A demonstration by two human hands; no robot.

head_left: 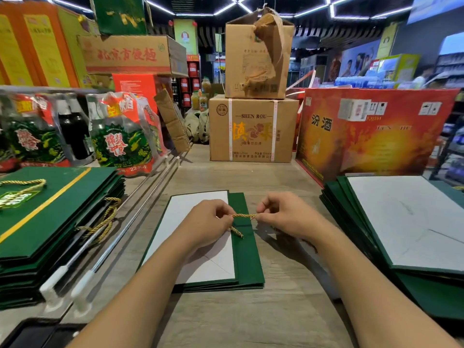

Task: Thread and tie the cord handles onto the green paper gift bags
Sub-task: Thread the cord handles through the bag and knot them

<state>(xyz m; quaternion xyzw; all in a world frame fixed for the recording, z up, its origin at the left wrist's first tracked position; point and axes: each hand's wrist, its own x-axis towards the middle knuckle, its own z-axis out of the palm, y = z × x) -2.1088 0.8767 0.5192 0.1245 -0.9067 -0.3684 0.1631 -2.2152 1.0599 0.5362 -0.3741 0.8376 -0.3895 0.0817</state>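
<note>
A flat green paper gift bag (247, 259) lies on the wooden table in front of me, its white inner face up. Above its green fold a short gold twisted cord (243, 216) is stretched level between my hands. My left hand (207, 223) pinches the cord's left part, and a loose end hangs down from it over the bag. My right hand (283, 214) pinches the cord's right end between thumb and fingers.
A stack of green bags with gold cord handles (50, 222) lies at the left, a stack of flat bags (406, 229) without visible handles at the right. Two metal rods (113, 234) lie slantwise beside the left stack. Cardboard boxes (253, 129) stand behind.
</note>
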